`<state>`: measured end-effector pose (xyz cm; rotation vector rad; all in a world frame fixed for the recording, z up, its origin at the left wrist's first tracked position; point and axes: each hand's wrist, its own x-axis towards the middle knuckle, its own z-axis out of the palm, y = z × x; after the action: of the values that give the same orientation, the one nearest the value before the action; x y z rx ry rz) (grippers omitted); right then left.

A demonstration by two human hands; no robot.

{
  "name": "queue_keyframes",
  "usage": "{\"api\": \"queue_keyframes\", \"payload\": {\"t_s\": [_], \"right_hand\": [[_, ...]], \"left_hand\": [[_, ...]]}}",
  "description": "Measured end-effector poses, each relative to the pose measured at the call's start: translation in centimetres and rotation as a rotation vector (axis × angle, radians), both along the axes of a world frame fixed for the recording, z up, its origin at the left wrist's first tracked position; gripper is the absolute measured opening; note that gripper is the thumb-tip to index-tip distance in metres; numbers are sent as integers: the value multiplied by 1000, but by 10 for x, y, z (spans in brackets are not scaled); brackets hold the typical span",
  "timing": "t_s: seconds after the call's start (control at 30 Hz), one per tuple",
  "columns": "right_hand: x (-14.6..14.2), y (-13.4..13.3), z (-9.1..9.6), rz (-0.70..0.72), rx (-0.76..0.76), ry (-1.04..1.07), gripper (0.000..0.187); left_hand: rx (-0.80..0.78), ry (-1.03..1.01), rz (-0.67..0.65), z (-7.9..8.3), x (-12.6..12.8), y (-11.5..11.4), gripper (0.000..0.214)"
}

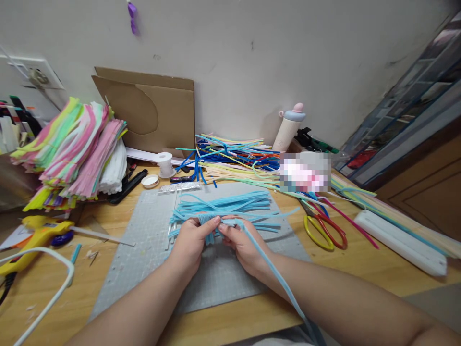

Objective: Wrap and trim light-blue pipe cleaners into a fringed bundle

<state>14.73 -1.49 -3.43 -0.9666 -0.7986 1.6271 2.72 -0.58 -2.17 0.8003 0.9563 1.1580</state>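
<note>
Far left, bundles of coloured stems lean in a mass. Below them a yellow glue gun lies on the wooden table. A cardboard sheet stands against the wall, with a white spool in front of it. The grey mat occupies the middle of the table.

Over the mat, the left hand is closed on a blue coil, held between thumb and fingers; the coil shows above and below the thumb, the remainder being hidden. Loose blue stems lie on the mat just beyond both hands.

The right hand meets the left at the fingertips, immediately right of the coil. It grips a blue strand near the coil; the strand passes over the wrist and runs down past the table's near edge. Whether strand and coil are joined cannot be determined.

Behind, a pale bottle stands tilted. Red-and-yellow scissors rest right of the mat; farther right lies a white bar.
</note>
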Motion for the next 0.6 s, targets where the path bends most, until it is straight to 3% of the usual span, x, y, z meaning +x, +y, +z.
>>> {"api": "queue_keyframes", "payload": {"t_s": [0.17, 0.37, 0.47, 0.6], "right_hand": [[5, 2, -6, 9, 61, -125, 40], [15, 3, 0, -47, 379, -461, 14], [18, 4, 4, -15, 390, -523, 13], [18, 5, 7, 36, 357, -426, 10]], "left_hand": [[-57, -27, 36, 5, -3, 3, 21], [-40, -63, -17, 4, -7, 6, 21], [-26, 44, 8, 2, -9, 7, 22], [16, 156, 54, 1, -11, 8, 23]]}}
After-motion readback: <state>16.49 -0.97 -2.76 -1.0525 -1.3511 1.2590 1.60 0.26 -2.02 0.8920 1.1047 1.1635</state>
